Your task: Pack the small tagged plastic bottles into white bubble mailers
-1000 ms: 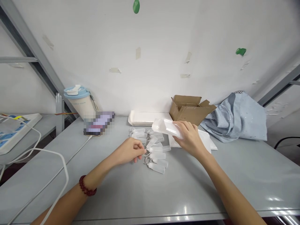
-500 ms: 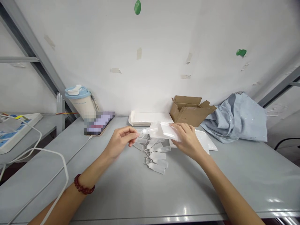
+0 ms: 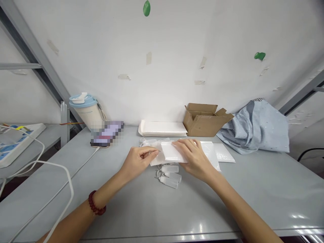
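My right hand point(image 3: 193, 155) is wrapped over a white padded envelope point(image 3: 173, 151), its fingers on top near the right end. At the envelope's left end, my left hand point(image 3: 141, 160) is closed in a pinch; what lies between the fingertips is too small to make out. Just below the envelope, small translucent bottles point(image 3: 169, 182) with thin cords lie in a cluster on the grey table point(image 3: 157, 212). More of the bottles point(image 3: 149, 142) show behind the envelope, partly covered by it. Further white envelopes point(image 3: 224, 153) lie flat beyond my right hand.
A stack of white padded envelopes point(image 3: 163, 129) lies against the wall beside an open cardboard box point(image 3: 207, 119). Blue-grey cloth point(image 3: 255, 128) is heaped at right. At left stand a lidded cup point(image 3: 87, 109) and a phone point(image 3: 107, 133), whose white cable point(image 3: 69, 180) crosses the table.
The envelope in my right hand has come down and nearer, covering part of the bottle cluster. My left hand has moved right to its edge; the bottle at its fingertips is no longer visible.
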### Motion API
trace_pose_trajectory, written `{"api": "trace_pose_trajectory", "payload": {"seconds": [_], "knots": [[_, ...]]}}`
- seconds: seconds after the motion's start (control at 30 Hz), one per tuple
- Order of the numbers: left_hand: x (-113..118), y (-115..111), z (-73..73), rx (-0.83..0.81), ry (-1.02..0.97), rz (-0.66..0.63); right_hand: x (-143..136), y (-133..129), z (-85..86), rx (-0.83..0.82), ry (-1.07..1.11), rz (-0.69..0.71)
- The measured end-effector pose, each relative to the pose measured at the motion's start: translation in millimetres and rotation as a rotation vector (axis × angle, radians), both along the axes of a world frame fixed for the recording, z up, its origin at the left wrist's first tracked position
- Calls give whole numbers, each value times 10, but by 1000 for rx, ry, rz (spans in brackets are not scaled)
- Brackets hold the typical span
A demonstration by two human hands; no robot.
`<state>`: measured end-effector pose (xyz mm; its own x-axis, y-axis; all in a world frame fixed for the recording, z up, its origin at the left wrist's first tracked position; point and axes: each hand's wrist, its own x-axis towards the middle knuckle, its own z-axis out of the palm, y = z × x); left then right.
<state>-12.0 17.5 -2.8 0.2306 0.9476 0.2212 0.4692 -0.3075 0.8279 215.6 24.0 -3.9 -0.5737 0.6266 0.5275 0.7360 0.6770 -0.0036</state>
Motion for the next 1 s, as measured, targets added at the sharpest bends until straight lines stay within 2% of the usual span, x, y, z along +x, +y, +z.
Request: {"api": "trace_pose_trajectory", "payload": {"seconds": [0.17,0.27,0.4,0.5,0.63,0.7,0.83,1.0], "knots": [[19,-31,-43,149,142,-41,-20,-11,0,8,-17,-6],[20,-40,-30,209,88,-8,24,21,7,41,-22,-35],[-3,-45,3,193,-16,72,144,99,34,85,-32,-133],[-23,-31,21,109,11,47,254,166,46,98,-38,-211],[-34,-4,18,-110,191,-138,360,229,43,96,-40,-285],[-36,0,5,-241,248,-190,381,241,39,102,-37,-298],[-47,-1,-25,-458,244,-233,372,235,38,106,-38,-285],[-44,17,-70,-553,188,-268,352,221,37,86,-42,-274]]}}
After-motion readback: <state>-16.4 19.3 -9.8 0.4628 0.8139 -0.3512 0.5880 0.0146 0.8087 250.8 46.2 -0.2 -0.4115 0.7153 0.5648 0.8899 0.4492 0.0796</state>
